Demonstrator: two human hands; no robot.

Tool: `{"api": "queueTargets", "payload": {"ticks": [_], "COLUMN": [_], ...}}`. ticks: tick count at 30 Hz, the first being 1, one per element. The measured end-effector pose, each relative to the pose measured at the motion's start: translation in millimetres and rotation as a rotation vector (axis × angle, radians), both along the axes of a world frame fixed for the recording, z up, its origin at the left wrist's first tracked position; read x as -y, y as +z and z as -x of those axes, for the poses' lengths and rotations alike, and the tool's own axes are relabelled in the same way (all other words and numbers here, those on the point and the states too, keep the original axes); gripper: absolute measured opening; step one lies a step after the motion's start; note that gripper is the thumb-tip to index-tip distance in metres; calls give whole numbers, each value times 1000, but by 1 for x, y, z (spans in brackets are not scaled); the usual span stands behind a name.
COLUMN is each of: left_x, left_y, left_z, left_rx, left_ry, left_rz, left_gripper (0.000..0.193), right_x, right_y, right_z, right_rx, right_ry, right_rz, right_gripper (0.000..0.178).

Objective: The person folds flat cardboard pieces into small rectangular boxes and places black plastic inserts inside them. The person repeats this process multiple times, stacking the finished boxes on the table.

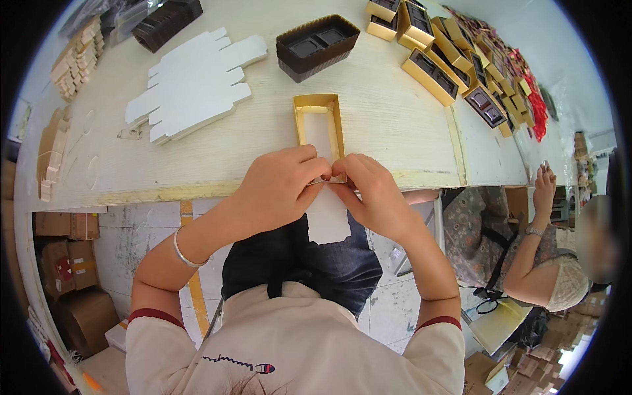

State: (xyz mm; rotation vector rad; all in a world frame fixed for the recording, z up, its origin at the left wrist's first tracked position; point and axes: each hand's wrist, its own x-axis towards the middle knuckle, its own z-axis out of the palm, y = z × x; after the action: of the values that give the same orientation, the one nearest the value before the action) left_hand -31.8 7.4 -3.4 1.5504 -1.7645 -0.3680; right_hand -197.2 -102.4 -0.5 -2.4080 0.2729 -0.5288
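Observation:
A small gold-lined cardboard box (318,125) lies open on the pale wooden table (388,112), its near end at the table's front edge. My left hand (280,187) and my right hand (372,191) meet at that near end and pinch the box's wall. A white flap (327,220) of the same box hangs down past the table edge between my hands. A silver bangle (184,253) sits on my left wrist.
A stack of flat white box blanks (197,82) lies to the left. A dark brown plastic tray insert (317,46) stands behind the box. Several finished gold boxes (434,56) line the right side. Another person (546,263) sits at right. Brown cartons (69,263) stand on the floor.

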Motion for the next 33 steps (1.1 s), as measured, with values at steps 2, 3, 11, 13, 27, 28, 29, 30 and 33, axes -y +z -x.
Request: {"api": "queueTargets", "payload": {"ticks": [2,3,11,13,27,28,29,30,33], "left_x": [-1,-1,-1,0,-11,-11,-11,-11,-10], "left_y": [-2,-2,5,22,-2,-9,-13,-12,-8], "left_z": [-2,-3,-7,-16,0,2,4,4,5], "left_rx": [-61,-64,-135,-361,-185,-95,-4,22,89], "left_ry": [-7,-7,-80,-153,37,41,44,53,58], "left_rz": [-29,-32,-97,-284,40,115,190,145,-17], "left_gripper": [6,5,21,26,15,13,12,14,18], "right_x": [0,1,-1,9,-12,-10,-10,-10,-10], "right_y": [5,12,-6,-16,-18,-14,-12,-10,-2], "right_z": [7,14,21,11,-1,-3,-5,-5,-6], "right_rx": [-47,-99,138,248,230,206,182,130,-43], "right_ry": [23,49,34,67,-108,-88,-69,-59,-34], "right_rz": [57,92,247,87,334,422,511,498,419], "right_gripper": [35,40,38,32,31,29,28,26,18]}}
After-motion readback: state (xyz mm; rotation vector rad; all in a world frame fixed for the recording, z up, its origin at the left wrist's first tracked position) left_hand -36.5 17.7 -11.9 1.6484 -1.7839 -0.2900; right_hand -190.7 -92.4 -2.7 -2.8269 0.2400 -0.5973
